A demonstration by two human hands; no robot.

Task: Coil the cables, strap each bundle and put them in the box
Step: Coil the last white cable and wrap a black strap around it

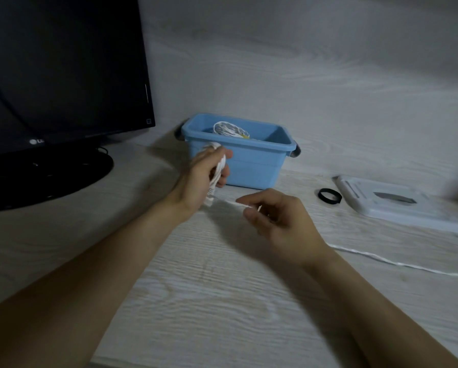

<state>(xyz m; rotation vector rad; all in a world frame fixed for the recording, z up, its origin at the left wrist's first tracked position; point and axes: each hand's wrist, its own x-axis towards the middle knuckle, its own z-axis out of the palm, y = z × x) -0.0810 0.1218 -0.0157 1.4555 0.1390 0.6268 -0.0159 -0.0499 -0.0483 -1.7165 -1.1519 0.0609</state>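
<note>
Over a pale wood-grain worktop (pixel 222 301), the left hand (pixel 204 179) grips a partly wound coil of white cable (pixel 217 176) just in front of a blue plastic box (pixel 251 166). The right hand (pixel 278 221) pinches the cable's loose run, which trails off to the right across the worktop. Inside the box lies a coiled white bundle (pixel 229 128); a black strap ring (pixel 329 197) lies beside a white lid (pixel 397 205), and a dark monitor (pixel 60 75) stands at left.

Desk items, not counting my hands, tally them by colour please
White: 3, the cable being coiled, the coiled bundle in the box, the flat lid
Blue: 1, the box
Black: 2, the monitor, the strap ring
Total: 6
</note>
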